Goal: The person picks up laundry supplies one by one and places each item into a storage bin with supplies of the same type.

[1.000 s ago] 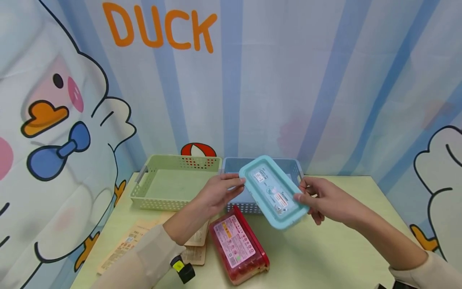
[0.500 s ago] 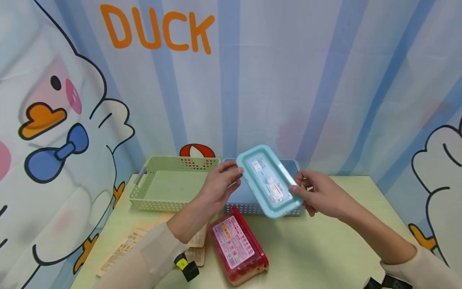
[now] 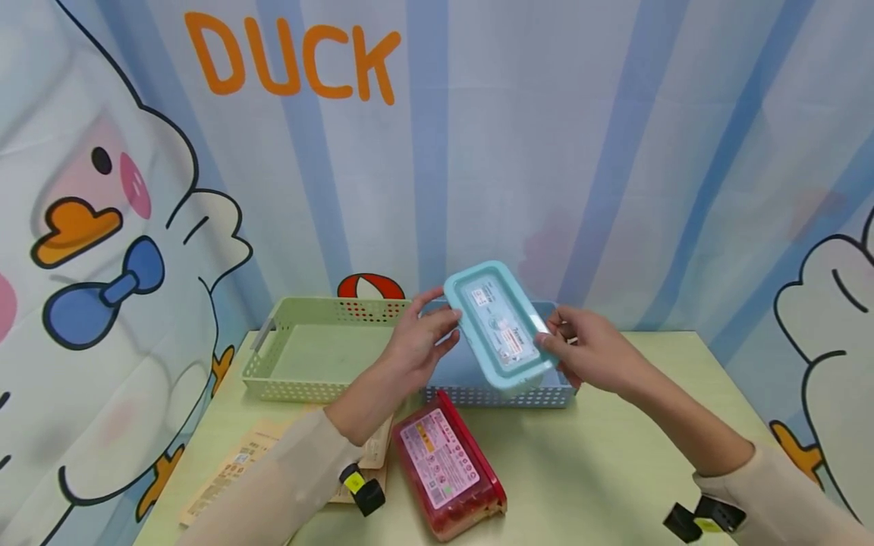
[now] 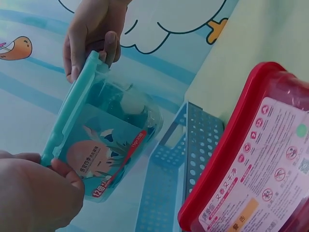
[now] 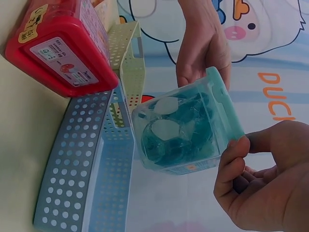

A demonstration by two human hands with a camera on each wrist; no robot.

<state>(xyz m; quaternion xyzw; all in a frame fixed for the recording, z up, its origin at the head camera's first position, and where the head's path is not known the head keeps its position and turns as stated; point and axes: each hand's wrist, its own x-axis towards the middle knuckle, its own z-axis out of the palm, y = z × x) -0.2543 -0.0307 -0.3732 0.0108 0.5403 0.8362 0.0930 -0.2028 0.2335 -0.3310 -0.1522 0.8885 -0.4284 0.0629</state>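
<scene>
A clear plastic box of laundry pods [image 4: 113,150] with a teal lid is up in the air, tilted, over the blue basket [image 3: 471,396]. My left hand [image 3: 418,343] pinches the lid's rim at the left end, and my right hand [image 3: 592,353] pinches it at the right end. Thumb and fingers of the right hand grip the lid's corner in the right wrist view. Through the box's wall [image 5: 178,133] teal and white pods show. On the table, just in front of the blue basket, a red box [image 3: 444,462] with a pink-white label lies on its side.
A green basket [image 3: 293,389] stands left of the blue one, both near the striped duck curtain [image 3: 492,136]. Flat tan packets [image 3: 235,462] lie at the front left of the pale table [image 3: 614,470], partly covered by the left sleeve.
Both hands have carried the pod box up and slightly left, farther over the blue basket. The red box and both baskets have stayed put.
</scene>
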